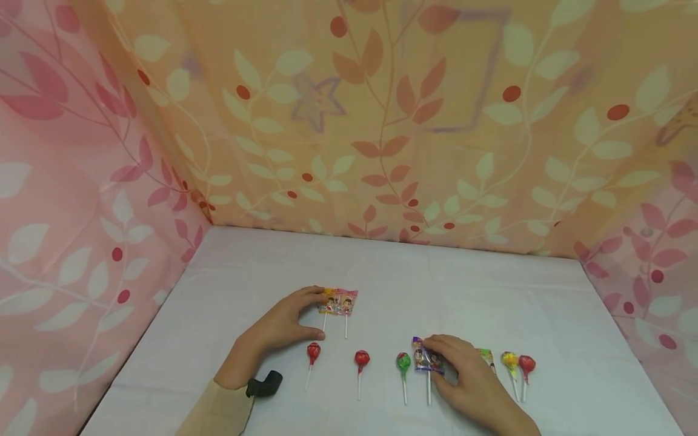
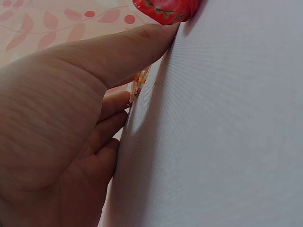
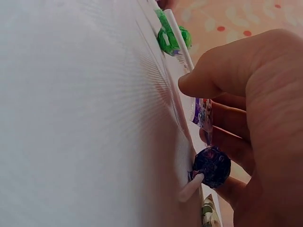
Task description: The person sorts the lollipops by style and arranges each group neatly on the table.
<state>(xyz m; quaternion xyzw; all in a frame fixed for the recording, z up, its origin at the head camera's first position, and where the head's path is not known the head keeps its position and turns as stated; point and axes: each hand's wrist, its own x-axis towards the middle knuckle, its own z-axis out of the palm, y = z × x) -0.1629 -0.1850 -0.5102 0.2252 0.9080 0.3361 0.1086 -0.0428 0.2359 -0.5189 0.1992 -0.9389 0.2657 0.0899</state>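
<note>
fingers (image 1: 311, 295) of the left hand (image 1: 283, 327) pinch the pink flat-wrapped lollipop pair (image 1: 339, 301) on the white tablecloth (image 1: 382, 278); right hand (image 1: 463, 375) grips the purple-wrapped lollipop (image 1: 424, 357) in the row. left wrist view: thumb beside a red round lollipop (image 2: 165, 9). right wrist view: fingers curl around that purple one (image 3: 211, 165), green lollipop (image 3: 170, 38) just past.

Beige sleeve (image 1: 218, 412) on the left arm — black wrist camera (image 1: 265, 384).
</note>
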